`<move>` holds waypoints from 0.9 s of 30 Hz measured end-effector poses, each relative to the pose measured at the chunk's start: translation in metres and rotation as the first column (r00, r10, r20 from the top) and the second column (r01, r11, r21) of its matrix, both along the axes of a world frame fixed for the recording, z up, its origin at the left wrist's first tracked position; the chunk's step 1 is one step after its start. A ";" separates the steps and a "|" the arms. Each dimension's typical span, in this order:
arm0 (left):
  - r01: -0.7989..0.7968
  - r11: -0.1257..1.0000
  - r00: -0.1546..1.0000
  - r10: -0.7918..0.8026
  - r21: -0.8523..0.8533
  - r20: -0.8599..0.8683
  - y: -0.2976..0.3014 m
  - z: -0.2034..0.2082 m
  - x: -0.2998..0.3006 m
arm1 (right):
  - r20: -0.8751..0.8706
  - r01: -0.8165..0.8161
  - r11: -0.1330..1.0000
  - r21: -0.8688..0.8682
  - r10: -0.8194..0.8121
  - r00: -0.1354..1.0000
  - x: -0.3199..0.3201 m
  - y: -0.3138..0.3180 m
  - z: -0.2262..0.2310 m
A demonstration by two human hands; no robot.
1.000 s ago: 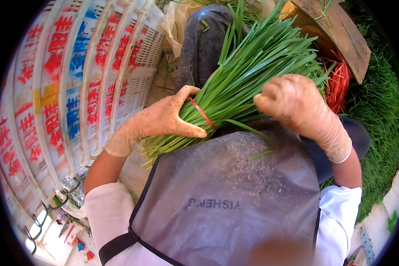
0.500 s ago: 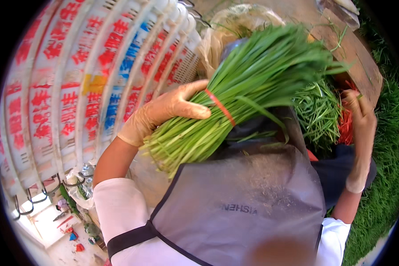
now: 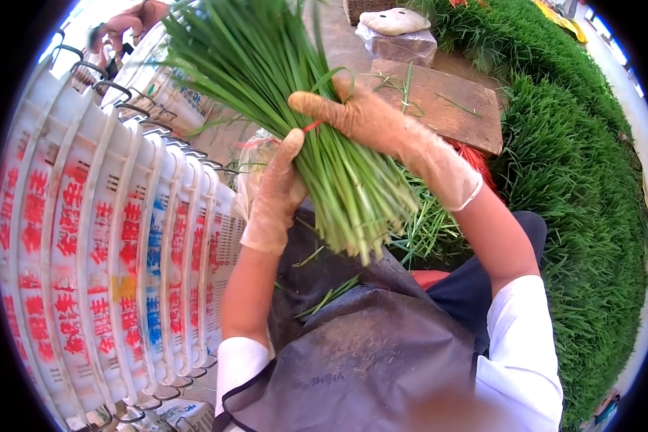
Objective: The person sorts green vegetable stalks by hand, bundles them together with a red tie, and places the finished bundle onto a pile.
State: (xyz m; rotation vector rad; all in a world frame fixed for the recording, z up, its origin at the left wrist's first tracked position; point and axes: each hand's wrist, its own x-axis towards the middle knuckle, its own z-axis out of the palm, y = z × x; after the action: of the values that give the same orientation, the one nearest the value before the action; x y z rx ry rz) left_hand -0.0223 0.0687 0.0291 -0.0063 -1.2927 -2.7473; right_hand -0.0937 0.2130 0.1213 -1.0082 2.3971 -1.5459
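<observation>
Above my lap hangs a thick bunch of garlic chives (image 3: 349, 191), leaf ends up to the left and pale cut stems down to the right. A thin red tie (image 3: 312, 125) crosses its middle, and a red strand sticks out on the left. My left hand (image 3: 277, 189), in a thin pale glove, holds the bunch from the left, thumb up near the tie. From the right my gloved right hand (image 3: 374, 124) grips it, thumb lying across the stems just above the tie. The fingers of both hands are partly hidden behind the chives.
White crates (image 3: 115, 266) with red and blue print stand stacked at left. A long heap of green chives (image 3: 576, 237) lines the right. A wooden board (image 3: 446, 101) lies ahead, red strings (image 3: 474, 160) under its near edge. Loose cuttings (image 3: 432, 234) lie by my knee. Another person (image 3: 133, 25) is at far left.
My right hand has come from the red strings over to the bunch and now grips it. The bunch has turned, its leaves swinging from upper right to upper left. My view has shifted.
</observation>
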 end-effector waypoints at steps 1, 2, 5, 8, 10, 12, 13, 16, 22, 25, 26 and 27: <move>0.011 0.998 1.000 -0.012 0.069 0.019 0.006 -0.001 -0.007 | -0.317 0.134 0.990 0.043 -0.113 0.942 -0.010 -0.003 -0.001; 0.020 0.991 0.999 -0.024 0.133 0.026 0.008 0.000 -0.010 | -0.605 0.268 0.962 0.044 -0.187 0.774 -0.016 -0.001 -0.002; -0.006 0.970 0.997 -0.014 0.242 0.078 -0.004 0.001 -0.016 | -0.310 -0.130 0.982 0.136 0.167 0.936 0.006 0.058 0.012; -0.033 0.952 0.994 0.000 0.305 0.107 -0.014 0.006 -0.020 | -0.448 -0.112 0.930 0.351 0.272 0.852 0.042 0.069 -0.004; -0.036 0.940 0.995 0.001 0.340 0.103 -0.024 -0.002 -0.026 | -0.552 0.038 0.905 0.423 0.224 0.803 0.047 0.062 -0.018; -0.040 0.943 0.993 0.001 0.329 0.119 -0.026 0.000 -0.024 | -0.600 0.063 0.913 0.402 0.211 0.772 0.046 0.053 -0.029; -0.057 0.954 0.992 0.020 0.295 0.128 -0.021 0.005 -0.021 | -0.623 0.100 0.886 0.453 0.235 0.746 0.046 0.050 -0.036; -0.048 0.968 0.992 0.017 0.245 0.127 -0.024 0.012 -0.020 | -0.656 0.143 0.869 0.473 0.239 0.716 0.045 0.047 -0.049; -0.233 0.972 0.969 0.234 -0.030 0.071 -0.019 0.026 -0.018 | -0.599 0.072 0.995 0.075 -0.013 0.801 0.046 0.062 -0.050; -0.292 0.956 0.954 0.291 0.005 0.066 -0.030 0.028 -0.025 | -0.357 -0.036 0.999 0.026 0.043 0.933 0.053 0.080 -0.067; -0.339 0.941 0.939 0.338 -0.002 0.062 -0.034 0.034 -0.026 | -0.263 -0.084 0.996 -0.001 0.081 0.961 0.055 0.087 -0.075; -0.381 0.924 0.923 0.381 -0.010 0.050 -0.037 0.039 -0.025 | -0.097 -0.117 0.992 0.038 0.120 0.988 0.055 0.094 -0.087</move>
State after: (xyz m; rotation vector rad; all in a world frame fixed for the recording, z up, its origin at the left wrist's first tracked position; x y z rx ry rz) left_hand -0.0469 0.0314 0.0682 0.2873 -1.1605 -2.4269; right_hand -0.0384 0.3069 0.0348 -1.2241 2.3687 -1.4459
